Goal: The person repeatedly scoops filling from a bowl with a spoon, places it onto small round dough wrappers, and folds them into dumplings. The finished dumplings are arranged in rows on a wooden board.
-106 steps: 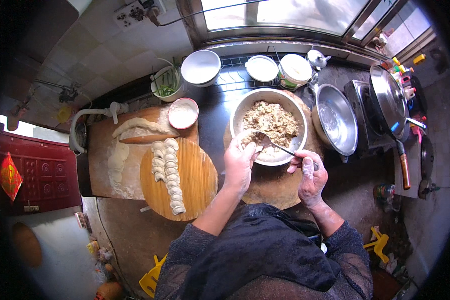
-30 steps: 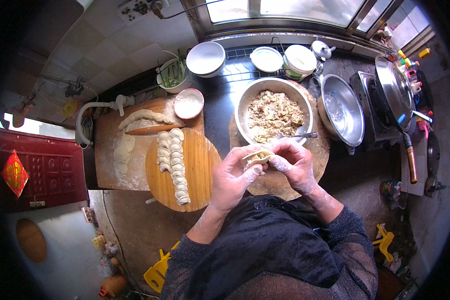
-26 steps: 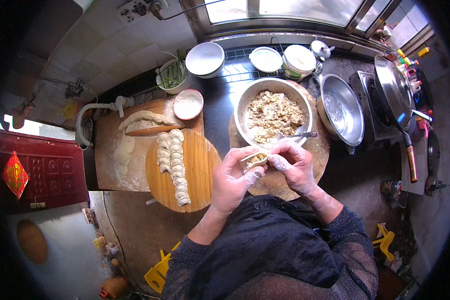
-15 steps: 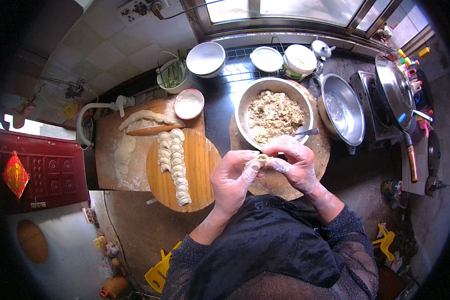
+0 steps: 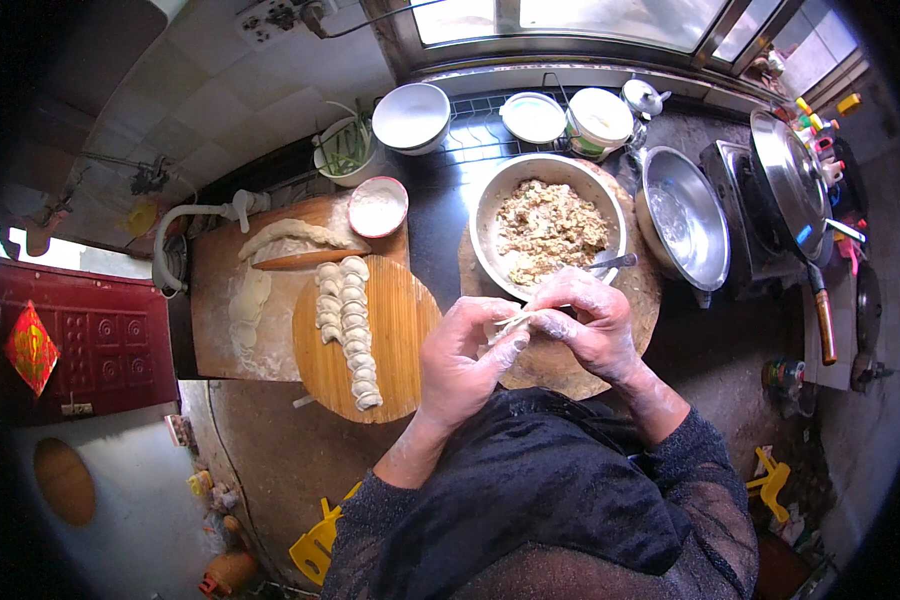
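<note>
Between my two floury hands is a small pale dumpling, its edge pinched by the fingers of both. My left hand grips it from the left, thumb in front. My right hand closes on its other end; much of the dumpling is hidden by the fingers. Just beyond stands a white bowl of chopped filling, with a spoon handle resting over its near right rim. To the left, finished dumplings lie in two rows on a round wooden board.
A floured rectangular board at left carries a dough roll, flat wrappers and a red-rimmed flour bowl. The white bowl rests on a round chopping block. A steel basin and lidded pan stand to the right.
Both hands stay in nearly the same place over the block. The fingers have shifted along the dumpling, and its pinched edge now shows as a thin slanting strip.
</note>
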`<state>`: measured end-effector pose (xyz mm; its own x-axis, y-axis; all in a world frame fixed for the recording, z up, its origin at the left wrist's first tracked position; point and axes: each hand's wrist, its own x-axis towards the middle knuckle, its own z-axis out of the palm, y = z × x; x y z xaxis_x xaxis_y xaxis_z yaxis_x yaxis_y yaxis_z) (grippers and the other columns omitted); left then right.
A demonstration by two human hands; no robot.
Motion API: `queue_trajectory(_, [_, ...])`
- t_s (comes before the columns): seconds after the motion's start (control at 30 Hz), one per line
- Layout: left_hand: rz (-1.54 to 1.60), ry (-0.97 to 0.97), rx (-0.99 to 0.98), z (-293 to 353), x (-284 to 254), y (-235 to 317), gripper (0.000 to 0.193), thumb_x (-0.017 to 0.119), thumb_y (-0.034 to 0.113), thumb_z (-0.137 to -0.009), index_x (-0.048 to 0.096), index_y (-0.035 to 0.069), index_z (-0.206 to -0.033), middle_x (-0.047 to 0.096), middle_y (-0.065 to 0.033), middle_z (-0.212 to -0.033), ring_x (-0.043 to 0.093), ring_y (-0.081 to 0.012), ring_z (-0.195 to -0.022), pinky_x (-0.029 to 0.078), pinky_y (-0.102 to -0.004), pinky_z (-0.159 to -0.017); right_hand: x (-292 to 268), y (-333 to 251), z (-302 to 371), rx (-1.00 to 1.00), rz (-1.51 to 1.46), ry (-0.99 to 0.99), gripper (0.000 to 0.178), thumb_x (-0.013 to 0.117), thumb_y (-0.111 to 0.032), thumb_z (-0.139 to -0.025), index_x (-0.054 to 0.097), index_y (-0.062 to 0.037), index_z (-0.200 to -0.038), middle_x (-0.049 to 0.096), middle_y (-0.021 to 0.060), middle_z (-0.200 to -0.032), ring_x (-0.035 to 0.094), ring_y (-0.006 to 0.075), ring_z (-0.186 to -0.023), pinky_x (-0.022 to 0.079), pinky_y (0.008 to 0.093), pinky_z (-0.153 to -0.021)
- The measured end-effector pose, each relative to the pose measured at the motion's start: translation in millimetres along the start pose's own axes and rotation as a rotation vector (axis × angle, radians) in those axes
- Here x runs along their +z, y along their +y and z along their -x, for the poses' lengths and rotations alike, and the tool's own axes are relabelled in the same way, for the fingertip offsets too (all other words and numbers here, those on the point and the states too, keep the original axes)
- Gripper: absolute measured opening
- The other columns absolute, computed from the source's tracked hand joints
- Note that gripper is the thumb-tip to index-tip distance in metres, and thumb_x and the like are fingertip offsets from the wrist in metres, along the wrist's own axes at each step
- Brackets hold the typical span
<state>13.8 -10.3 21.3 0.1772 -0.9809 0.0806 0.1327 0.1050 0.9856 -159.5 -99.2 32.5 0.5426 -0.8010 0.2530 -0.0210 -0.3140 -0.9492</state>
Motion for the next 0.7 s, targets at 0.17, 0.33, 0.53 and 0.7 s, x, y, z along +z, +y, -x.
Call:
queue_trajectory(0.17, [0.014, -0.016, 0.07, -2.0, 2.1, -2.2, 0.036, 0.071, -0.01, -0.084, 0.059, -0.002, -0.117, 0.062, -0.009, -0.112, 0.061, -0.0153, -0.105, 0.051, -0.0291, -0.093, -2.3, -0.4, 3.2, -0.044, 0.099, 0.013, 0.012, 0.075, -0.008, -0.083, 0.073, -0.0037, -0.094, 0.069, 0.0083, -0.087, 0.066, 0.0213, -0.081, 0.052, 0.0308, -0.073])
queue_trajectory(0.33, [0.052, 0.008, 0.013, 0.4, 6.4, 1.1, 0.052, 0.07, -0.011, -0.083, 0.05, -0.001, -0.129, 0.061, -0.012, -0.117, 0.061, -0.0174, -0.108, 0.05, -0.0315, -0.098, -1.7, -4.8, -0.7, -0.089, 0.116, 0.022, 0.01, 0.074, -0.006, -0.082, 0.071, -0.0031, -0.092, 0.068, 0.0087, -0.086, 0.065, 0.0231, -0.079, 0.051, 0.0323, -0.072])
queue_trajectory(0.53, [0.161, -0.025, 0.019, 0.6, 9.5, 2.6, 0.062, 0.071, -0.009, -0.084, 0.042, 0.002, -0.137, 0.06, -0.0128, -0.12, 0.06, -0.0196, -0.116, 0.048, -0.0324, -0.101, -6.3, -0.1, 2.0, -0.12, 0.161, 0.001, 0.009, 0.074, -0.005, -0.082, 0.071, -0.0034, -0.091, 0.069, 0.0099, -0.087, 0.065, 0.0224, -0.08, 0.051, 0.0327, -0.073])
queue_trajectory(0.7, [-0.003, -0.048, 0.05, 1.0, 6.2, 0.2, 0.065, 0.07, -0.009, -0.084, 0.039, 0.002, -0.139, 0.061, -0.0127, -0.12, 0.061, -0.0194, -0.115, 0.048, -0.0335, -0.101, -2.2, -9.0, -1.4, -0.233, 0.257, 0.015, 0.013, 0.078, -0.007, -0.079, 0.072, -0.0028, -0.091, 0.069, 0.0099, -0.086, 0.065, 0.0244, -0.081, 0.052, 0.0345, -0.076])
